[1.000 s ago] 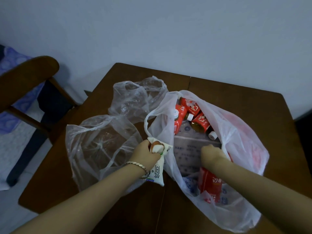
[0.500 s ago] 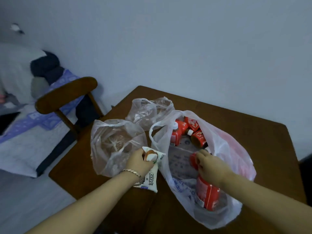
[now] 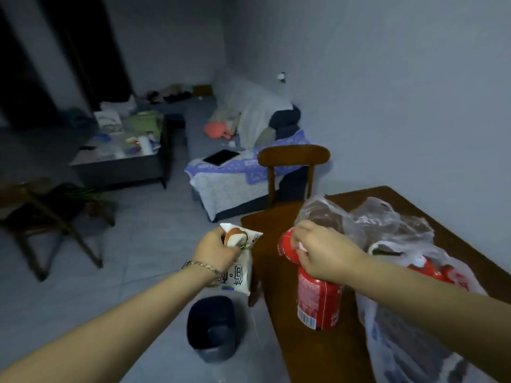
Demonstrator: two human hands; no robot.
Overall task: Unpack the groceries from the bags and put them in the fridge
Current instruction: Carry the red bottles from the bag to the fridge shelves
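1. Your left hand [image 3: 218,248] has its fingers curled round the top of a white snack packet [image 3: 240,269]. The packet hangs from that grip past the desk's left edge, over the floor. A chain bracelet [image 3: 199,265] sits on the wrist.
2. Your right hand [image 3: 322,252] is clenched round the top of a red-labelled bottle [image 3: 318,302] and holds it roughly upright over the brown wooden desk [image 3: 293,352]. You cannot tell from here whether its base touches the wood.
3. Just right of the bottle, a white plastic bag [image 3: 409,349] lies open on the desk, with more red bottles [image 3: 434,269] showing inside it.
4. Behind your right hand sit two crumpled clear plastic bags. One clear bag [image 3: 329,214] is near the desk's far left corner, and the second clear bag [image 3: 392,219] is beside it, toward the wall.
5. A wooden chair [image 3: 293,155] stands at the desk's far end, and a dark bin [image 3: 213,327] sits on the floor below the packet.
6. Farther off is a sofa [image 3: 229,175] with a blue patterned cover and a dark tablet [image 3: 221,157] lying on it. Beyond that stands a cluttered low table [image 3: 119,164].
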